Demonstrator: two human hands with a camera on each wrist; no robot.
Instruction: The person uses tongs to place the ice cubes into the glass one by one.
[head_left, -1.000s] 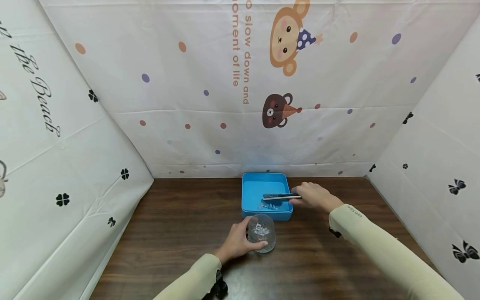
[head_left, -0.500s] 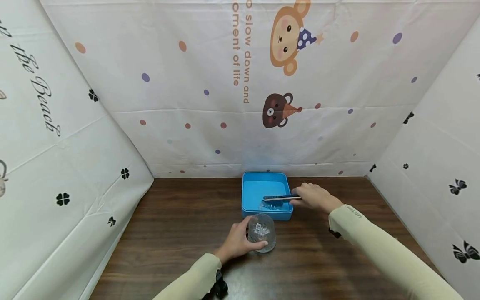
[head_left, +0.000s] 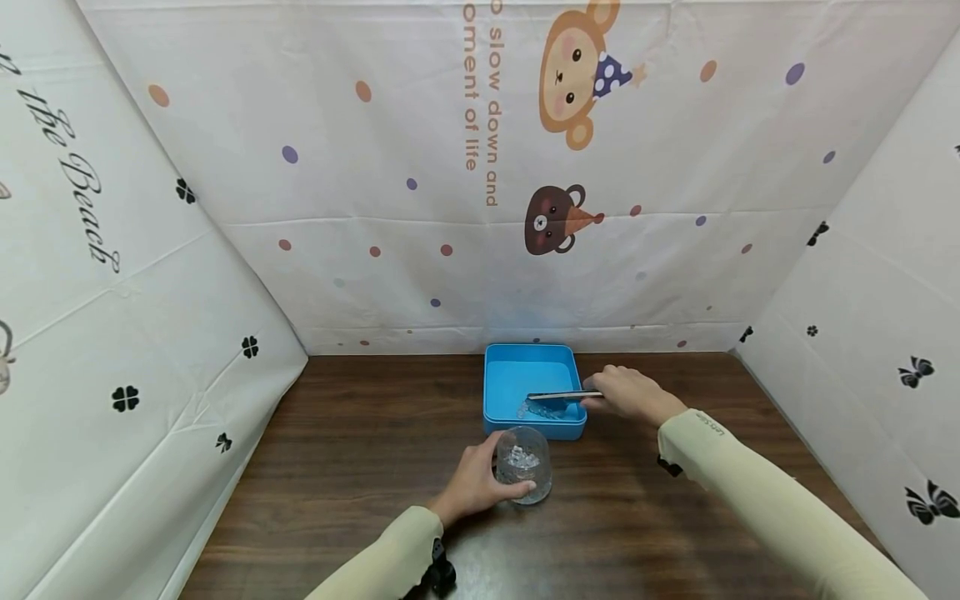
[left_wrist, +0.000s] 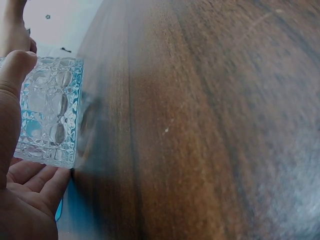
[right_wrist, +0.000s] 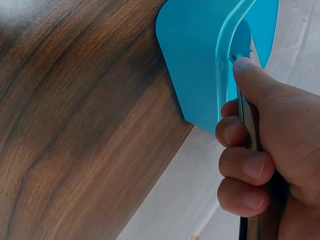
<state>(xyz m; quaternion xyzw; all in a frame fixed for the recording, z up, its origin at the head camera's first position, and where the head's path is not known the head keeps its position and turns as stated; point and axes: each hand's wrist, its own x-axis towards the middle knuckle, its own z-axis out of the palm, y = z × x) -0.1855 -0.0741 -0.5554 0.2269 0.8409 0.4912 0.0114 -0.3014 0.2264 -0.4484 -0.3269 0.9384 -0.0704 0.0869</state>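
Note:
My left hand point(head_left: 474, 478) grips a patterned clear glass point(head_left: 537, 471) standing on the table. Its thumb and fingers wrap opposite sides of the glass, and clear pieces show inside. In the left wrist view the cut pattern of the glass point(left_wrist: 55, 112) fills the space beside my thumb. Just behind it sits a blue box point(head_left: 564, 430) holding clear, ice-like pieces point(head_left: 527, 409). With my right hand point(head_left: 628, 392) I hold slim metal tongs point(head_left: 551, 396) over the box's right rim. The right wrist view shows fingers curled round the tongs point(right_wrist: 254, 125); their tips are hidden there.
The dark wooden table point(head_left: 390, 408) runs back to a white printed sheet point(head_left: 450, 275) right behind the box. Similar white sheets rise at the left point(head_left: 187, 333) and right point(head_left: 862, 292).
The tongs look slightly narrower in the head view, their two arms closer together. My left hand and the glass have stayed where they were.

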